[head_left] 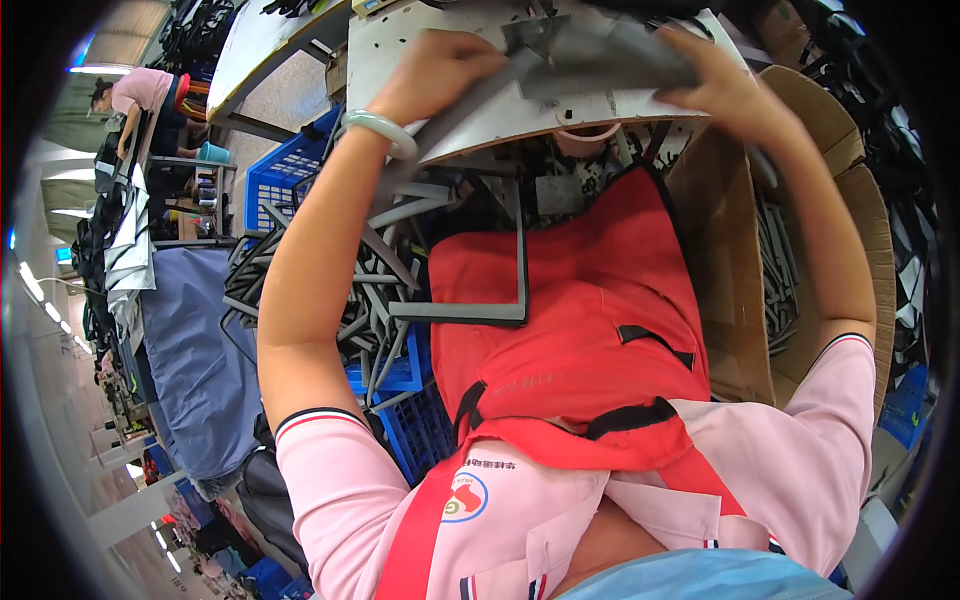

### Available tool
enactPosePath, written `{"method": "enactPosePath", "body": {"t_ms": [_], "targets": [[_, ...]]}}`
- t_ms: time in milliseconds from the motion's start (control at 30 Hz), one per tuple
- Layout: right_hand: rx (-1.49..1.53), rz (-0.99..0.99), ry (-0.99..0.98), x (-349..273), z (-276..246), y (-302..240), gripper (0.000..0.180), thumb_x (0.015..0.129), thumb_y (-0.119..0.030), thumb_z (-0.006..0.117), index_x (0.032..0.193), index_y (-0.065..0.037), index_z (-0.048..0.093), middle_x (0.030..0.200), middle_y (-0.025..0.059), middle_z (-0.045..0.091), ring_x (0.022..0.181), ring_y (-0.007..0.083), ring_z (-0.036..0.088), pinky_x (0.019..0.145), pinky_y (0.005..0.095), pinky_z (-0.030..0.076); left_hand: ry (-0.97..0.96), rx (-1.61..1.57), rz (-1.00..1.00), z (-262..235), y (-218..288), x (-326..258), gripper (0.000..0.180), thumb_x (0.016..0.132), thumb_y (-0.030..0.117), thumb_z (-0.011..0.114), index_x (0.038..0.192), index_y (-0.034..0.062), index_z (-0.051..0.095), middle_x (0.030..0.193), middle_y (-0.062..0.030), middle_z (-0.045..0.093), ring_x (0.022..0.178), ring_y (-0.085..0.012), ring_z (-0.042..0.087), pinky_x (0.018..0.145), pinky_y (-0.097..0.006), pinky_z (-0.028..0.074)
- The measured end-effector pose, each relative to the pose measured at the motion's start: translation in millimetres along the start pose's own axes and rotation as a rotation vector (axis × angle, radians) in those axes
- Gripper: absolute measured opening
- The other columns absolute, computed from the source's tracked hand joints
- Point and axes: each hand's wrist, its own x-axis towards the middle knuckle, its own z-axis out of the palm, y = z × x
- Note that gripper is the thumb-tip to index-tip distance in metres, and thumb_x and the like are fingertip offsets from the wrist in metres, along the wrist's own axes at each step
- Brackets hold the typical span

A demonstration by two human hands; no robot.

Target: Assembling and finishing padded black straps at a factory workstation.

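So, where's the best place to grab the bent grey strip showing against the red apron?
I'd pinch the bent grey strip on its lower bar, just left of the square corner, coming from the person's right. The corner stands out uncovered against the red apron, while the bar's left end sits close to the heap of grey strips, where fingers could snag.

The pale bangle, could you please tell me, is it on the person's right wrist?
No, the pale bangle is around the wrist of the left hand.

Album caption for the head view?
Left hand and right hand handle blurred grey material over a white table, red apron below.
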Motion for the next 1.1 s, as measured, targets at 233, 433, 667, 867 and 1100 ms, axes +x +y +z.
{"method": "enactPosePath", "body": {"t_ms": [233, 433, 667, 867, 1100], "targets": [[-0.216, -0.661, 0.037, -16.0, 99.7, -119.8, 0.025, 0.066, -0.009, 0.070, 0.089, -0.007, 0.060, 0.094, 0.0111, 0.063, 0.104, 0.0283, 0.058, 0.094, 0.0375, 0.045, -0.300, -0.418, -0.179, 57.7, 47.0, 1.9, 0.032, 0.086, 0.028, 0.073, 0.101, 0.0002, 0.070, 0.080, -0.0005, 0.066, 0.070, -0.0071, 0.058, 0.063, -0.022, 0.050], [-0.095, -0.301, -0.129, -8.0, 34.3, -48.3, 0.048, 0.068, -0.011, 0.073, 0.112, 0.004, 0.059, 0.105, 0.0205, 0.064, 0.099, 0.0355, 0.061, 0.089, 0.0401, 0.048, -0.387, -0.426, -0.312, 44.9, -7.3, -46.9, 0.031, 0.094, 0.031, 0.062, 0.096, 0.0011, 0.071, 0.083, -0.0028, 0.068, 0.074, -0.0090, 0.060, 0.066, -0.024, 0.046], [0.145, 0.158, -0.149, -18.7, -9.7, -18.2, 0.070, 0.069, -0.014, 0.072, 0.132, 0.007, 0.049, 0.111, 0.0195, 0.064, 0.094, 0.0230, 0.064, 0.086, 0.0313, 0.050, -0.399, -0.530, -0.241, 42.5, 28.4, -47.2, 0.033, 0.096, 0.033, 0.061, 0.103, 0.0015, 0.068, 0.078, -0.0027, 0.066, 0.062, -0.0065, 0.058, 0.057, -0.020, 0.046], [0.151, 0.300, -0.201, -0.6, -34.1, -9.0, 0.076, 0.068, -0.025, 0.075, 0.134, 0.004, 0.050, 0.116, 0.0152, 0.059, 0.109, 0.0204, 0.054, 0.100, 0.0292, 0.038, -0.060, -0.410, -0.112, 33.3, 39.0, -26.4, 0.026, 0.091, 0.023, 0.067, 0.102, -0.0006, 0.072, 0.074, -0.0027, 0.066, 0.057, -0.0053, 0.050, 0.055, -0.019, 0.041], [0.193, 0.220, -0.177, 24.5, -33.0, 23.4, 0.073, 0.070, -0.023, 0.074, 0.134, 0.002, 0.051, 0.111, 0.0119, 0.059, 0.103, 0.0190, 0.054, 0.097, 0.0285, 0.040, 0.021, -0.508, -0.133, 25.1, 40.1, 2.3, 0.029, 0.090, 0.020, 0.069, 0.106, -0.0030, 0.070, 0.077, -0.0085, 0.067, 0.056, -0.0048, 0.047, 0.054, -0.020, 0.038]]}}
